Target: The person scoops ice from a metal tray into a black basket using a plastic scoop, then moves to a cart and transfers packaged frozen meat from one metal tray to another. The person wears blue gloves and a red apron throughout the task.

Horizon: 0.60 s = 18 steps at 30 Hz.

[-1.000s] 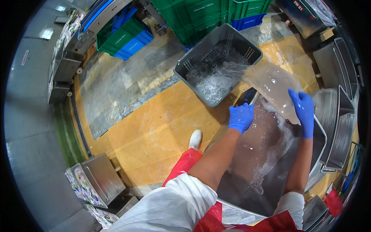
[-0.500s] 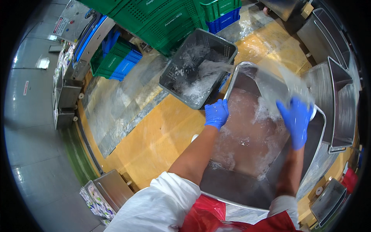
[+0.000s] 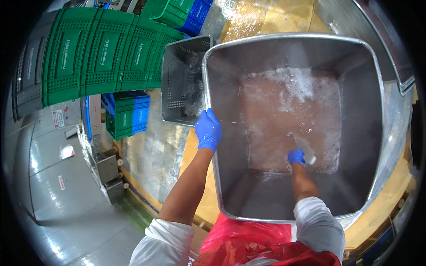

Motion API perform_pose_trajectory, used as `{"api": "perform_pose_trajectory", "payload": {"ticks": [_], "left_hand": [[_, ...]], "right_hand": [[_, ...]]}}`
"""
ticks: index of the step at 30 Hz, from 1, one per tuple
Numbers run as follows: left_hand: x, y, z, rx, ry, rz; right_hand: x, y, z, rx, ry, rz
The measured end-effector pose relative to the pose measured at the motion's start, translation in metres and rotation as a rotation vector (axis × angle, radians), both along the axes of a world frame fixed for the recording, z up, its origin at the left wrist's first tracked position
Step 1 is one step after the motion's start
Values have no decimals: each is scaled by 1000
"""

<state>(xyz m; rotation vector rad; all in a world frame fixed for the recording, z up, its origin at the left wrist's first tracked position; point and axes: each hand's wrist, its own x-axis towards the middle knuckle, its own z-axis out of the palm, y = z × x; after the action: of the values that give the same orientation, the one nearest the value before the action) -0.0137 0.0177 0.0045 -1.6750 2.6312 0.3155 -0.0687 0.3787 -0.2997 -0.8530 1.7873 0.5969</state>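
A deep grey metal tub (image 3: 361, 106) with a rounded rim stands in front of me, holding murky brownish water (image 3: 284, 119) with white foam on it. My left hand (image 3: 208, 130), in a blue glove, is closed on the tub's left rim. Reaching down inside the tub, my right hand (image 3: 296, 156), gloved too, is closed on a translucent plastic scoop-like container (image 3: 304, 146). That container has a white part near its lower end and dips into the water. Its exact shape is partly hidden.
Left of the tub stands a dark grey perforated crate (image 3: 174, 84) with clear, wet-looking contents. Green crates (image 3: 104, 53) are stacked beyond it. A smaller green and blue crate (image 3: 128, 115) sits farther left. Another metal bin (image 3: 355, 26) is at the far right. The floor looks wet.
My right hand has moved from above the tub's right side, flinging water toward the grey crate, down into the tub with the container. My view has shifted over the tub; my left hand still grips the rim.
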Motion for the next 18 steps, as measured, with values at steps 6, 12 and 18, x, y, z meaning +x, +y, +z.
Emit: {"api": "perform_pose_trajectory", "payload": {"ticks": [6, 12, 18], "left_hand": [[-13, 3, -1, 34, -19, -20], [-11, -1, 5, 47, -18, -19], [11, -11, -2, 78, 86, -27]], "right_hand": [[5, -53, -50, -445, 247, -1087], [-3, -19, 26, -852, -227, -1503], [-49, -97, 202, -1080, -285, -1354]]}}
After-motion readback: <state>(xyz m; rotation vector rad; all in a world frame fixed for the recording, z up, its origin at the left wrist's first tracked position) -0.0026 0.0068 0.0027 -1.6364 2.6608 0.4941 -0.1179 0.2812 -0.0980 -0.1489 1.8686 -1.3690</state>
